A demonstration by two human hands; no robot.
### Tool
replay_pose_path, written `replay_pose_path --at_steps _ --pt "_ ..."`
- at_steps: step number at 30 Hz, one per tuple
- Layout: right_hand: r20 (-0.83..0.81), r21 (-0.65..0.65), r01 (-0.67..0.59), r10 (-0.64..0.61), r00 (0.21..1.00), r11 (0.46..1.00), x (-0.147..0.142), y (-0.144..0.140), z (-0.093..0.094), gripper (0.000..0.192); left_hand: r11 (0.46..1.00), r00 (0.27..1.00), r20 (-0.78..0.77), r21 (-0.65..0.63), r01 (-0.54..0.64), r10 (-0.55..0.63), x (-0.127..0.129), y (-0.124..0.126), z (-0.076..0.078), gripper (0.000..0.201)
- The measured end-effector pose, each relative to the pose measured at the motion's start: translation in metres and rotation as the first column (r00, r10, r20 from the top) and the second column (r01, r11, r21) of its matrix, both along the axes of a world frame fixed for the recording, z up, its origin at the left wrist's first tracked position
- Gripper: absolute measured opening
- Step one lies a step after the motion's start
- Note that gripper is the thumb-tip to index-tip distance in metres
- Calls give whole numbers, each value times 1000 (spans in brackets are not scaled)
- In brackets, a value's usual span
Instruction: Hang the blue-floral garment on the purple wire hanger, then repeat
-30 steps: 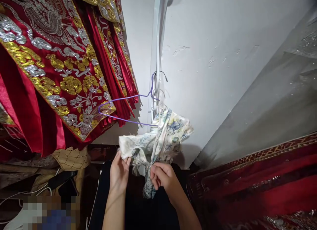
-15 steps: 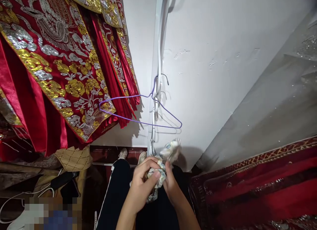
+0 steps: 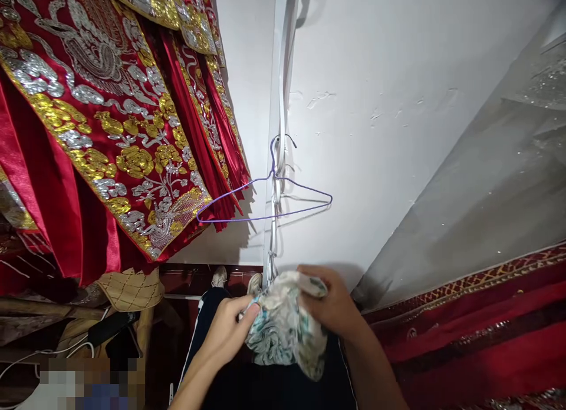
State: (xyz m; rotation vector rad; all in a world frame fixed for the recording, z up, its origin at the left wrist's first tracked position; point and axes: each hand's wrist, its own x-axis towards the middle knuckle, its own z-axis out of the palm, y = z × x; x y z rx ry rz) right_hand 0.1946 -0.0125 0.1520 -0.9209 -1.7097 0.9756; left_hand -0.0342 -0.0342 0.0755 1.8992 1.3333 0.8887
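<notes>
A crumpled, thin cloth (image 3: 276, 336), whitish with a blue-green and grey print, is bunched between my hands above my dark trousers. My left hand (image 3: 230, 324) pinches its left edge, thumb on top. On the other side my right hand (image 3: 333, 304) grips the upper right part; some of its fingers are hidden behind the cloth. A loose fold droops below my right hand, smeared by motion. In front of my hands, a bare purple wire hanger (image 3: 252, 220) hangs from the white upright strip (image 3: 282, 74) on the wall.
A red costume (image 3: 135, 159) with gold and silver embroidery hangs at the left. Below it are a tan quilted item (image 3: 132, 289), a white cable (image 3: 53, 352) and a dark case (image 3: 110, 327). Red patterned fabric (image 3: 477, 333) lies at the lower right under grey translucent sheeting (image 3: 469, 192).
My hands have moved apart, and the cloth has spread from a tight bunch into a wider one. The purple hanger has swung round on its hook.
</notes>
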Motion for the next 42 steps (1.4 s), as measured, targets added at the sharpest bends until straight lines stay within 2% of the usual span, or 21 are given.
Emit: replay_pose_path --at_steps 1,3,5,7,9,11,14,17,19,21,24,27,30,32,35,36,38,40,42 --pt "-7 64 78 -78 997 995 1 10 9 9 1000 1000 -21 6 -10 10 -6 0 0 53" --pt "-60 135 242 -236 970 961 -3 36 19 32 999 998 -58 24 -38 39 -18 0 4 50" --pt "-127 104 322 -309 943 941 -11 69 19 52 998 992 -102 14 -67 68 -29 1 11 45" --pt "-165 79 312 -296 941 947 -18 103 10 52 996 984 -159 -13 -83 80 -36 2 16 43" --pt "-78 84 255 -249 965 963 -20 130 -5 44 996 975 -214 -38 -75 66 -43 4 18 43" --pt "19 90 214 -217 976 973 -15 143 -19 35 997 960 -277 -60 -54 35 -50 6 15 45" --pt "67 92 218 -225 972 972 -1 136 -31 22 991 915 -404 -120 -58 5 -63 16 8 45" --pt "94 106 217 -227 969 970 13 114 -29 14 985 850 -527 -136 -111 23 -73 32 11 33" --pt "101 119 210 -222 970 970 20 101 -22 13 993 843 -531 -23 -113 83 -74 45 24 24" --pt "88 123 207 -219 972 970 27 94 -15 12 984 887 -434 150 -100 156 -71 55 45 22" --pt "57 103 215 -221 974 971 34 89 -9 8 925 950 -226 359 -125 216 -61 60 83 25" --pt "44 52 216 -219 975 975 33 85 -10 6 867 960 -102 461 -188 262 -49 60 112 25" --pt "51 45 117 -120 991 992 24 77 -11 10 863 961 -61 458 -214 270 -38 68 128 13" --pt "52 70 68 -72 996 995 19 72 -10 16 856 963 -36 469 -219 267 -35 78 133 24" --pt "91 77 65 -72 993 995 19 66 -4 33 846 973 -33 500 -183 230 -36 93 135 33" --pt "107 79 98 -106 989 992 22 66 -2 42 852 977 -42 498 -161 209 -38 96 135 33" --pt "100 108 254 -264 959 961 32 68 2 65 862 981 -46 486 -141 186 -43 101 134 33" --pt "20 154 457 -465 885 876 46 74 6 87 868 981 -35 473 -151 190 -49 102 135 34" --pt "-47 188 594 -597 801 782 59 83 11 102 876 981 -33 458 -154 189 -53 101 136 37"
